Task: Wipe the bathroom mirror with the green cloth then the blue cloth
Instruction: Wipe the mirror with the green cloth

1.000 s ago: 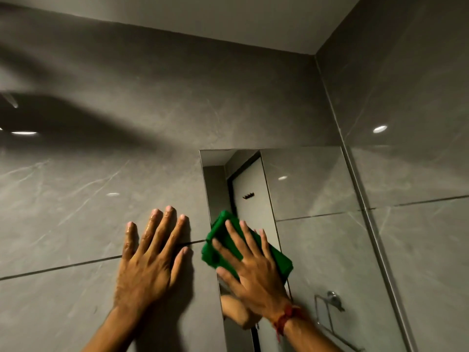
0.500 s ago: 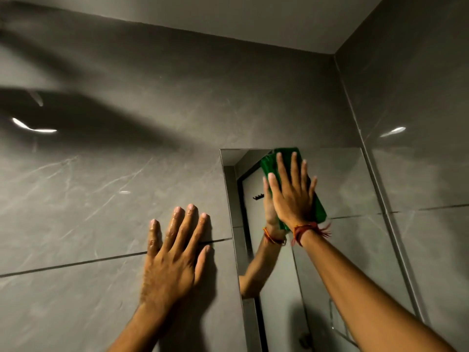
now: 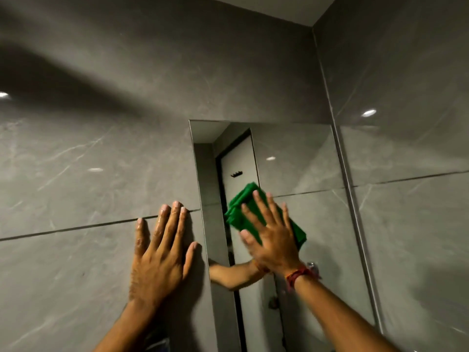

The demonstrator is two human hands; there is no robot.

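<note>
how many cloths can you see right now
1: a green cloth, pressed flat against the mirror under the right hand. No blue cloth shows; it may be out of view.

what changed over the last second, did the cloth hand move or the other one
The right hand moved: it swept the green cloth up to the mirror's top edge, then back down to mid-height. It kept the cloth pressed flat against the glass throughout. The left hand stayed spread on the wall tile beside the mirror.

No legible text, labels, brand marks, numbers or signs are present on any visible surface; the wall tiles (image 3: 101,148) and mirror (image 3: 304,161) are unmarked.
</note>
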